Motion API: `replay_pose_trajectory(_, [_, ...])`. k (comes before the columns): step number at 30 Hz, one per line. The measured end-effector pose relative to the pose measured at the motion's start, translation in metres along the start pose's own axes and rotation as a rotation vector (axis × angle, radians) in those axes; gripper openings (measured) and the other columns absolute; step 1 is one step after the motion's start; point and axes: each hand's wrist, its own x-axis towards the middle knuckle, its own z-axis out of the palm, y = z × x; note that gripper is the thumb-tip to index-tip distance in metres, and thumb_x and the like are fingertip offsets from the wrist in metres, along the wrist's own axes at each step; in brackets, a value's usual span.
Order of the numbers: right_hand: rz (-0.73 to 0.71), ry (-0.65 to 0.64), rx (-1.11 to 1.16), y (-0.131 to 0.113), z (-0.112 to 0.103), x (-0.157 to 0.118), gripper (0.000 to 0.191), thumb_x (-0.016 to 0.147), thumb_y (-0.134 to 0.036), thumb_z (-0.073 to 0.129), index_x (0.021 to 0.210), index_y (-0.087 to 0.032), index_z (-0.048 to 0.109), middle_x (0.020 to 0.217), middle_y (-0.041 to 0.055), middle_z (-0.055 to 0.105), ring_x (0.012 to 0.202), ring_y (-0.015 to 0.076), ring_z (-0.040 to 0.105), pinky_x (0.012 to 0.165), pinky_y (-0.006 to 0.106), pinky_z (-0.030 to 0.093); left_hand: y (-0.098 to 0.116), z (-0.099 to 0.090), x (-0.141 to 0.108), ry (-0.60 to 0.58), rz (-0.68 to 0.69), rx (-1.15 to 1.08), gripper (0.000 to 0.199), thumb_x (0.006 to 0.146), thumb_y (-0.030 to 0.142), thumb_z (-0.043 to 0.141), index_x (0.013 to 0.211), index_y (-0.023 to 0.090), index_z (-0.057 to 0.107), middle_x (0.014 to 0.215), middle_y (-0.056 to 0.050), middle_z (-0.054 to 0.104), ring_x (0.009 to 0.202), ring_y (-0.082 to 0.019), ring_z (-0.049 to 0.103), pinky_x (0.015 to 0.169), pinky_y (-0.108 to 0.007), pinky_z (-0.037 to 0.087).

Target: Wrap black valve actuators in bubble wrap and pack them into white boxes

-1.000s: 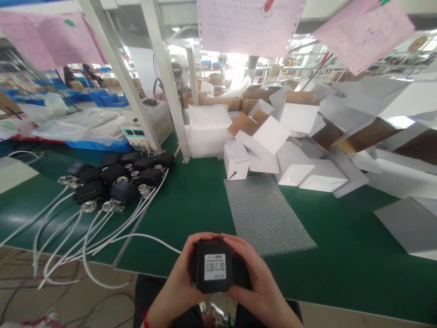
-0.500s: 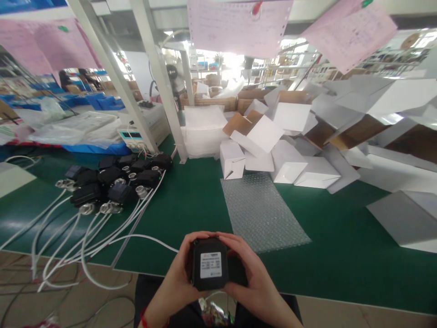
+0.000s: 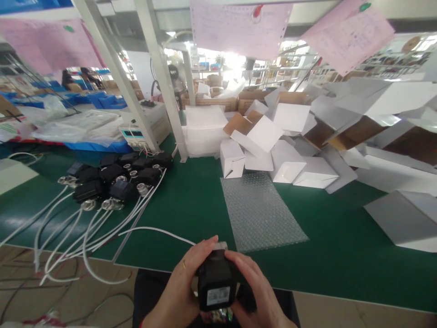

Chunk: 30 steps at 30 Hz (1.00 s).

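Observation:
Both of my hands hold a black motorized valve (image 3: 215, 275) at the table's front edge. A label shows on its near face, and a bit of its metal fitting (image 3: 220, 246) peeks out at the far end. My left hand (image 3: 182, 284) is closed round its left side, fingers reaching forward to the fitting. On the other side, my right hand (image 3: 257, 287) grips the housing with bent fingers. A white cable (image 3: 160, 231) runs left from the valve. Just beyond my hands lies a sheet of bubble wrap (image 3: 262, 214) on the green table (image 3: 191, 196).
At left sit several similar black valves (image 3: 114, 175) with white cables hanging over the edge. White boxes (image 3: 316, 171) are heaped at the back right, and one box (image 3: 406, 218) lies nearer. A stack of white foam sheets (image 3: 204, 132) stands beside a metal post (image 3: 164, 82).
The valve has tipped and moved slightly down and nearer to me, so its metal fitting now shows at the far end. My hands have shifted along with it.

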Motion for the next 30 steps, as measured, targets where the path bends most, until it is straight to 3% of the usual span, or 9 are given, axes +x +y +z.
replay_pose_trajectory(4, [-0.073, -0.017, 0.017, -0.006, -0.006, 0.001, 0.087, 0.083, 0.008, 0.05, 0.161, -0.017, 0.021, 0.15, 0.0128, 0.049, 0.143, 0.0212, 0.046, 0.12, 0.033, 0.043, 0.013, -0.005, 0.008, 0.044, 0.207, -0.036, 0.07, 0.086, 0.007, 0.068, 0.147, 0.029, 0.044, 0.145, -0.011, 0.063, 0.136, -0.019, 0.058, 0.117, -0.035, 0.046])
replay_pose_trajectory(8, [-0.05, -0.015, 0.031, -0.008, -0.008, -0.005, 0.085, 0.085, 0.004, 0.053, 0.161, -0.02, 0.024, 0.151, 0.0119, 0.051, 0.141, 0.0215, 0.05, 0.118, 0.033, 0.045, 0.027, -0.007, 0.009, 0.087, 0.221, -0.039, 0.065, 0.086, 0.002, 0.065, 0.144, 0.027, 0.049, 0.14, -0.012, 0.066, 0.131, -0.019, 0.062, 0.116, -0.035, 0.047])
replay_pose_trajectory(10, [0.074, 0.029, 0.105, -0.006, -0.007, -0.011, 0.078, 0.09, -0.009, 0.059, 0.16, -0.024, 0.028, 0.149, 0.0107, 0.055, 0.137, 0.0211, 0.055, 0.114, 0.032, 0.049, 0.034, -0.004, 0.008, 0.143, 0.091, -0.099, 0.068, 0.077, 0.011, 0.08, 0.138, 0.03, 0.055, 0.134, -0.009, 0.07, 0.123, -0.022, 0.068, 0.109, -0.034, 0.053])
replay_pose_trajectory(12, [0.311, 0.001, 0.244, -0.004, -0.007, -0.017, 0.075, 0.093, -0.03, 0.068, 0.159, -0.029, 0.032, 0.151, 0.0103, 0.056, 0.139, 0.0244, 0.054, 0.116, 0.037, 0.048, 0.039, 0.001, 0.007, 0.254, -0.183, -0.246, 0.074, 0.061, 0.02, 0.092, 0.128, 0.03, 0.062, 0.125, -0.007, 0.074, 0.112, -0.026, 0.072, 0.097, -0.032, 0.06])
replay_pose_trajectory(14, [0.551, -0.07, 0.403, -0.003, -0.005, -0.018, 0.077, 0.09, -0.051, 0.072, 0.157, -0.031, 0.037, 0.156, 0.011, 0.052, 0.144, 0.0293, 0.049, 0.118, 0.044, 0.044, 0.042, 0.007, 0.008, 0.386, -0.511, -0.452, 0.074, 0.051, 0.028, 0.095, 0.119, 0.025, 0.068, 0.114, -0.006, 0.077, 0.104, -0.029, 0.074, 0.087, -0.031, 0.062])
replay_pose_trajectory(17, [0.687, -0.079, 0.617, -0.007, 0.008, -0.009, 0.077, 0.084, -0.064, 0.073, 0.148, -0.027, 0.05, 0.154, 0.0144, 0.054, 0.143, 0.0333, 0.049, 0.118, 0.048, 0.043, 0.044, 0.013, 0.012, 0.52, -0.81, -0.696, 0.076, 0.048, 0.044, 0.093, 0.115, 0.015, 0.071, 0.104, -0.01, 0.079, 0.101, -0.033, 0.074, 0.083, -0.033, 0.062])
replay_pose_trajectory(24, [0.87, 0.248, 1.081, -0.035, 0.068, 0.002, 0.089, 0.069, -0.063, 0.087, 0.14, -0.025, 0.049, 0.138, 0.0146, 0.066, 0.127, 0.033, 0.064, 0.11, 0.046, 0.051, 0.061, 0.02, 0.024, 0.541, -0.957, -0.847, 0.066, 0.058, 0.056, 0.089, 0.106, 0.014, 0.073, 0.089, -0.007, 0.077, 0.083, -0.027, 0.073, 0.071, -0.032, 0.06])
replay_pose_trajectory(28, [1.044, 0.385, 0.927, -0.035, 0.07, -0.01, 0.081, 0.069, -0.062, 0.087, 0.132, -0.023, 0.056, 0.131, 0.013, 0.069, 0.122, 0.0313, 0.066, 0.106, 0.042, 0.055, 0.068, 0.026, 0.027, 0.525, -0.908, -0.801, 0.064, 0.066, 0.055, 0.087, 0.113, 0.016, 0.071, 0.099, -0.009, 0.077, 0.098, -0.03, 0.073, 0.084, -0.034, 0.061])
replay_pose_trajectory(30, [1.101, 0.361, 0.981, -0.03, 0.061, -0.014, 0.073, 0.074, -0.064, 0.083, 0.13, -0.024, 0.059, 0.117, 0.0111, 0.074, 0.107, 0.0293, 0.072, 0.091, 0.041, 0.062, 0.066, 0.028, 0.025, 0.491, -0.876, -0.803, 0.065, 0.071, 0.059, 0.083, 0.119, 0.018, 0.069, 0.109, -0.01, 0.077, 0.11, -0.033, 0.071, 0.095, -0.039, 0.06])
